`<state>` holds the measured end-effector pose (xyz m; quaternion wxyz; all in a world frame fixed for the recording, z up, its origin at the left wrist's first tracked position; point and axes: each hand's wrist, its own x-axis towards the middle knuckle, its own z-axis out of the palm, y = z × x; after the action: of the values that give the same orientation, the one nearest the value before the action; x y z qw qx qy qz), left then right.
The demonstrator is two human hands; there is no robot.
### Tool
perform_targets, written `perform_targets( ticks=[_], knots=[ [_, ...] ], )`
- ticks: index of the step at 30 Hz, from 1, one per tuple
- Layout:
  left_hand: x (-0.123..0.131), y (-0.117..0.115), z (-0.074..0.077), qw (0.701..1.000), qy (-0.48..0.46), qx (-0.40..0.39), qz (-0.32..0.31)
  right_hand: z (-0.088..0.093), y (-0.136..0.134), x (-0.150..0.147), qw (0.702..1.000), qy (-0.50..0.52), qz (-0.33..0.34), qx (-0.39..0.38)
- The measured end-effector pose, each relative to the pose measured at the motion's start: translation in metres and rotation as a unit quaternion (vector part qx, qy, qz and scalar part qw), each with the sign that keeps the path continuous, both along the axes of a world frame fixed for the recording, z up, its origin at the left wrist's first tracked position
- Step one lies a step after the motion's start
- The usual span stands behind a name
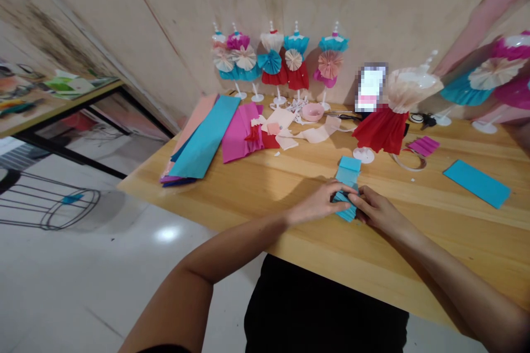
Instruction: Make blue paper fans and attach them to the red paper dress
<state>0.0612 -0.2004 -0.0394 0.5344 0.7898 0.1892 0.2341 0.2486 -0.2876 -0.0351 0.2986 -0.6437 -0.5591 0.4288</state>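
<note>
A strip of blue crepe paper (pixel 346 175) lies on the wooden table in front of me, its near end gathered into narrow accordion pleats. My left hand (pixel 325 201) grips the pleated part from the left, fingers curled over it. From the right, my right hand (pixel 375 207) pinches the same folds between thumb and fingers. The fingertips of both hands almost meet over the paper and hide part of the pleats. Just beyond the strip stands a small dress form (pixel 408 91) in a cream top and red paper skirt.
More dressed forms (pixel 296 60) line the wall. Left on the table (pixel 248 198) lie blue sheets (pixel 207 138) and magenta paper (pixel 240 135), with cream scraps (pixel 317 132) and a pink bowl (pixel 313 112) behind. A phone (pixel 371 88) leans upright. Right lies a blue rectangle (pixel 476 183).
</note>
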Motion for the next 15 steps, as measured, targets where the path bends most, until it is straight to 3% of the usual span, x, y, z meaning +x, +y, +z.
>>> perform_targets(
  ticks=[11, 15],
  knots=[
    [0.0000, -0.0005, 0.0016, 1.000, 0.004, 0.017, -0.001, -0.0010, 0.0010, -0.0004, 1.000, -0.004, -0.006, -0.007],
    [0.0004, -0.0010, 0.0002, 1.000, -0.007, -0.024, -0.007, -0.0012, 0.0004, 0.0003, 1.000, 0.010, -0.001, -0.005]
  ],
)
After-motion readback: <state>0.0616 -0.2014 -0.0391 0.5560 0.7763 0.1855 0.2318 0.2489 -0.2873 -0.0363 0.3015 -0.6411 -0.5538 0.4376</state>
